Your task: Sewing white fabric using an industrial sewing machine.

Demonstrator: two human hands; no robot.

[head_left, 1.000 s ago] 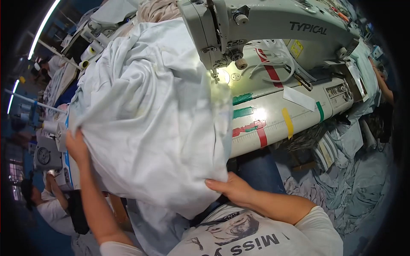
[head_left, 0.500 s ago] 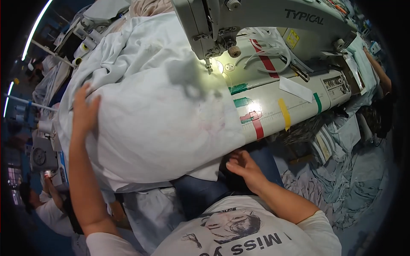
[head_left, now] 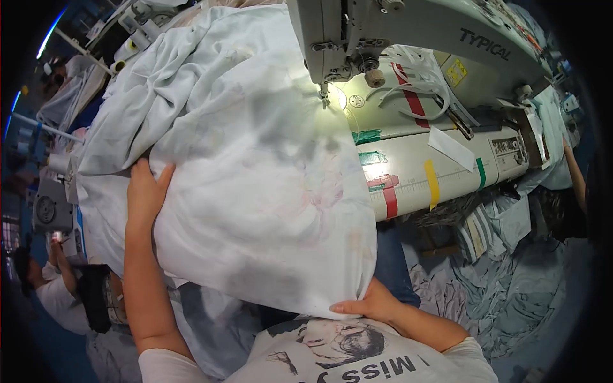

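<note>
A large sheet of white cloth (head_left: 255,210) with faint pink and grey patches spreads over the sewing table and hangs toward my lap. My left hand (head_left: 148,191) rests on its left part, thumb apart from the fingers, beside a fold where the fingertips are partly hidden. At the cloth's near right corner, my right hand (head_left: 367,303) pinches the edge between thumb and fingers. The sewing machine (head_left: 348,45) stands over the cloth's far right edge. Its presser foot (head_left: 325,99) is lit by a lamp; whether it presses on the cloth I cannot tell.
Coloured tape strips (head_left: 432,184) mark the machine bed (head_left: 408,172). White narrow strips (head_left: 408,96), tweezers (head_left: 456,121) and a white paper (head_left: 452,148) lie on it. Piled fabric (head_left: 504,281) covers the floor at right. A co-worker (head_left: 60,287) sits at the left, near thread cones (head_left: 137,41).
My right hand has come from under the cloth's edge back toward me and now grips its corner, drawing it nearer. My left hand has moved slightly right and down onto the cloth.
</note>
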